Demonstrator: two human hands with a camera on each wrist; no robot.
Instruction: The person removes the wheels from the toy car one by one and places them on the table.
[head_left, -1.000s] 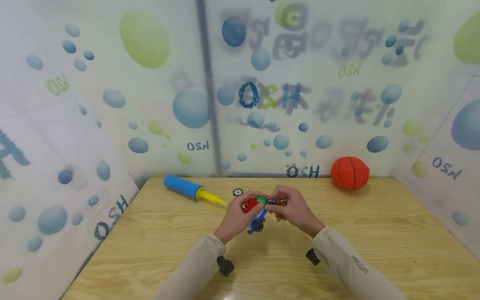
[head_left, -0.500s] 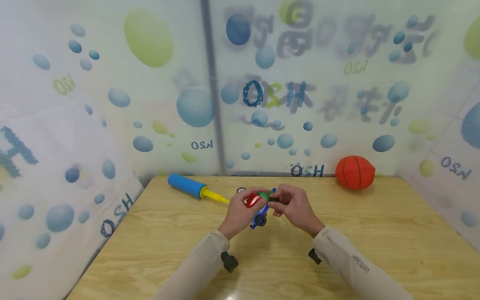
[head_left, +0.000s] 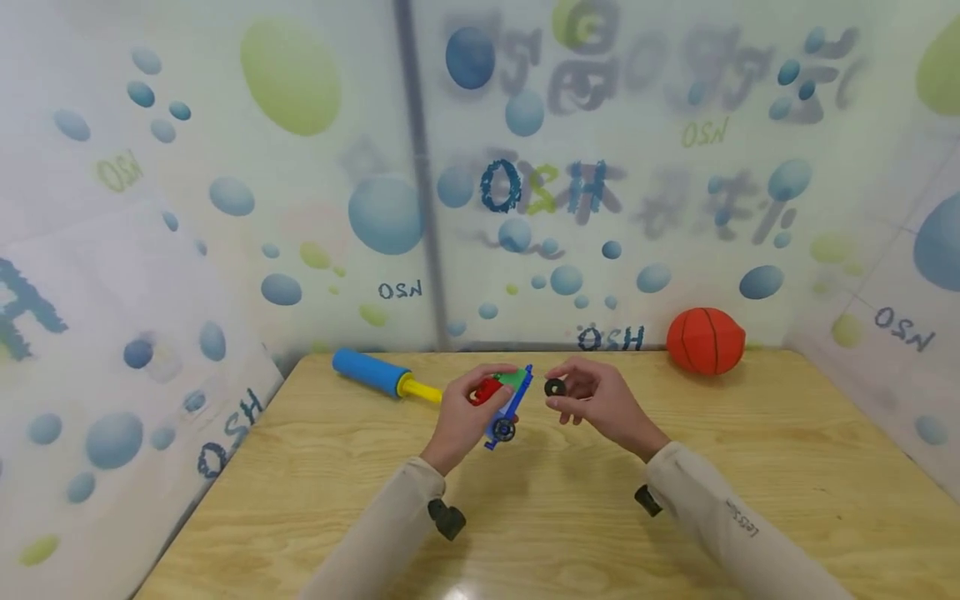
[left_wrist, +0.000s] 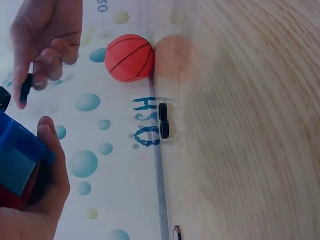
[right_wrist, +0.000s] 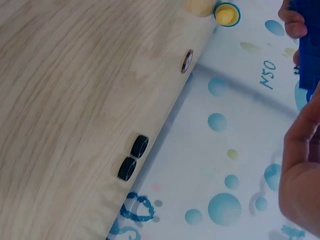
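Wheel step: the work in hand is judged to be the handling of a loose wheel at a toy car; whether it is being fitted or removed cannot be told.
Line of force: any push or pull is best made straight along the axle, since a sideways twist could strain the plastic.
Bracing: the chassis is best supported close to the wheel position, with the pinch confined to the rim.
Toy car: the blue, green and red plastic toy car is held tilted above the pale wood-grain desk, a round black wheel mounted at its lower end.
Left hand: the car body is gripped between thumb and fingers by the left hand.
Right hand: a small black ring-shaped wheel is pinched narrowly between thumb and forefinger by the right hand, just beside the car but apart from it.
Spare wheels: two thick black wheels are seen side by side near the desk's far edge.
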